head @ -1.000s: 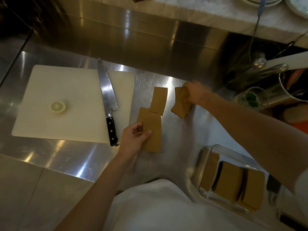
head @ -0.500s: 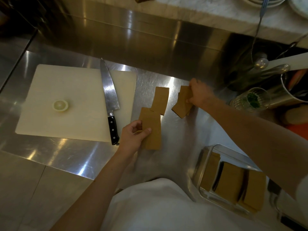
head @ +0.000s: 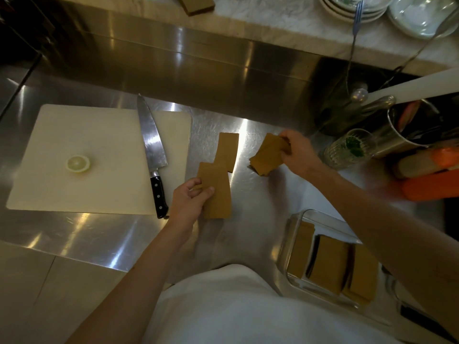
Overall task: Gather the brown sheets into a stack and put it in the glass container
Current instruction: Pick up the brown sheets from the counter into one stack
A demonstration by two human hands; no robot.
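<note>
Steel counter (head: pixel 250 194): bare metal between the board (head: pixel 99 157) and the glass container (head: pixel 295 232) near the front edge, right. Knife (head: pixel 152 150) along the board's right side. Left hand (head: pixel 188 202): pinching a brown sheet (head: pixel 218 194), its far end overlapping another sheet (head: pixel 227 151). Right hand (head: pixel 296 152): closed on a small stack (head: pixel 269 155), tilted. More sheets (head: pixel 330 264) in the container.
</note>
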